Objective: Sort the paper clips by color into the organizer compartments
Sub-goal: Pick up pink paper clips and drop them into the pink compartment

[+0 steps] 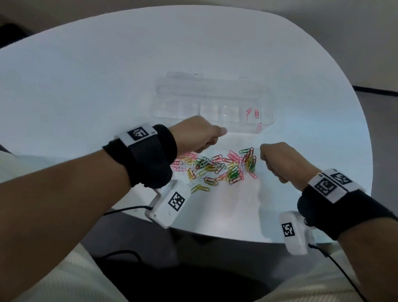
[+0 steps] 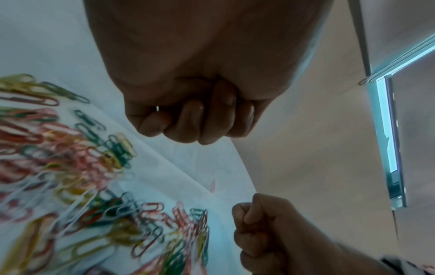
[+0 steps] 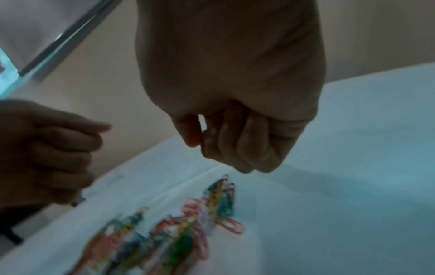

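Observation:
A mixed pile of paper clips (image 1: 218, 166) in pink, red, green, yellow and white lies on the white table (image 1: 103, 76). Behind it stands a clear organizer (image 1: 213, 102); a few pink clips (image 1: 253, 113) lie in its rightmost compartment. My left hand (image 1: 199, 134) hovers as a fist over the pile's left end. A small bright clip end (image 2: 157, 108) shows between its thumb and fingers. A dark tip (image 3: 77, 201) pokes out below the fist. My right hand (image 1: 280, 162) is curled at the pile's right edge, thumb against forefinger (image 3: 207, 137). Nothing shows in it.
The table's near edge (image 1: 210, 235) runs just under my wrists, with my lap below. Cables (image 1: 126, 208) hang from the wrist cameras. Bare tabletop surrounds the organizer on the left, right and far sides.

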